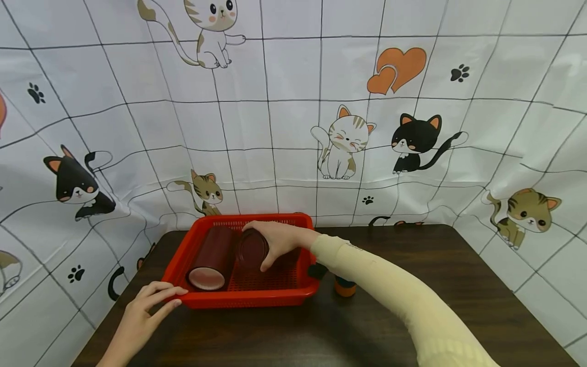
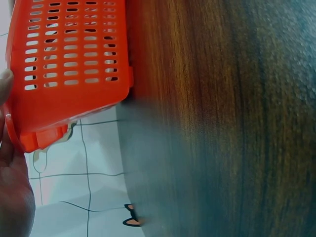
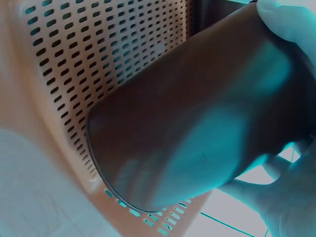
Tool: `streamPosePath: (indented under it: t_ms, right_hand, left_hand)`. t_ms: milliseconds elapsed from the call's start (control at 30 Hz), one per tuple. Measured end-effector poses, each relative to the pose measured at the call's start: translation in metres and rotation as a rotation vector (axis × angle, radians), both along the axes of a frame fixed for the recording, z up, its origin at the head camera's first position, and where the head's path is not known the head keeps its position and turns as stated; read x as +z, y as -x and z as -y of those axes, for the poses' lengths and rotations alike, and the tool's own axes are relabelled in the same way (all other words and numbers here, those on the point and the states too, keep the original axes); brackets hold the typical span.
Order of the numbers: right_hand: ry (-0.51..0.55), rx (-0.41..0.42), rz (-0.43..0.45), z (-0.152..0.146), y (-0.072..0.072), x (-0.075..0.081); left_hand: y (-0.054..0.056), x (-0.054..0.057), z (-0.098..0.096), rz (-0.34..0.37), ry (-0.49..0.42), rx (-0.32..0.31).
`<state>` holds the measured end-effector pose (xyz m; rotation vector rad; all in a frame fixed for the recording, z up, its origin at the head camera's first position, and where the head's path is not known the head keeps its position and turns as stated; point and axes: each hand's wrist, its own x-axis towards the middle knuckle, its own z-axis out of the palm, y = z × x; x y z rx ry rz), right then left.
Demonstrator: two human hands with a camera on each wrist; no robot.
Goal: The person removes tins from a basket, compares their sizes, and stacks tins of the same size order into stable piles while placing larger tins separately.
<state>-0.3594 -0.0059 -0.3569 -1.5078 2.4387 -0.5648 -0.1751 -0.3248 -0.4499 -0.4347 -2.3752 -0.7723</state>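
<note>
A red plastic basket (image 1: pixel 247 299) with slotted walls stands on the table. My left hand (image 1: pixel 148 311) pinches its rim at the front left corner, and the left wrist view shows the thumb and fingers on either side of the basket's rim (image 2: pixel 15 129). My right hand (image 1: pixel 279 242) grips a dark maroon cylindrical canister (image 1: pixel 252 250) inside the basket, fingers wrapped around one end. In the right wrist view this canister (image 3: pixel 182 118) is tilted above the slotted basket floor. A second maroon canister (image 1: pixel 214 252) lies on its side at the basket's left, its pale round end facing me.
On the dark wooden table (image 1: pixel 403 306), a small orange object with a dark top (image 1: pixel 345 286) stands right of the basket, partly hidden by my right sleeve. A white sheet (image 1: pixel 293 127) with cat prints hangs close behind the basket.
</note>
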Motion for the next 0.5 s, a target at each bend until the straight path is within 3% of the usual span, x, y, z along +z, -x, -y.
streamPosePath:
  t_ms: [200,500]
  right_hand:
    - [0.098,-0.012,0.084,-0.007,-0.003,0.004]
    - [0.203,-0.100,0.090,-0.019,-0.007,0.006]
  left_hand:
    - [0.000,0.000,0.001,0.005,0.002,0.010]
    - [0.000,0.000,-0.001,0.030,0.005,0.019]
